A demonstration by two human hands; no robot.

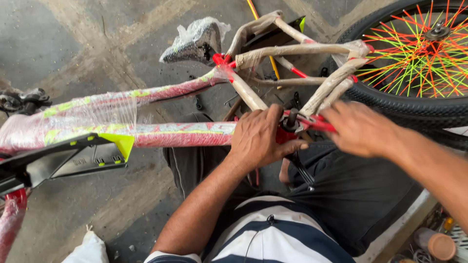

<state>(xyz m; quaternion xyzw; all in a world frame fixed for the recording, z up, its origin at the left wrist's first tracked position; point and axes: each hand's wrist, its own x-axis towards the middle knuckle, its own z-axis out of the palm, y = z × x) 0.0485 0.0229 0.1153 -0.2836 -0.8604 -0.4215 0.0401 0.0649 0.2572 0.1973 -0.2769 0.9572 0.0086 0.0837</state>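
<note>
Seen from above: a red bicycle frame (185, 134) in clear plastic wrap and brown paper, lying across the seated person's lap over the concrete floor (58, 44). Left hand (258, 139) wrapped around the frame at the bottom bracket (291, 124), grip clamped on the red metal there, thumb lying toward the right. Right hand (360, 129) blurred, just beside the bracket on the paper-wrapped rear stays (331, 85), fingers curled near the red part; cannot tell whether that grip is closed on anything. Plastic-covered saddle (195, 41) up beyond the frame. Black tyre with orange and green spokes, the wheel (419, 58), at the upper right. Black-and-yellow mudguard (73, 156) at the left. Striped shirt and dark shorts below.
</note>
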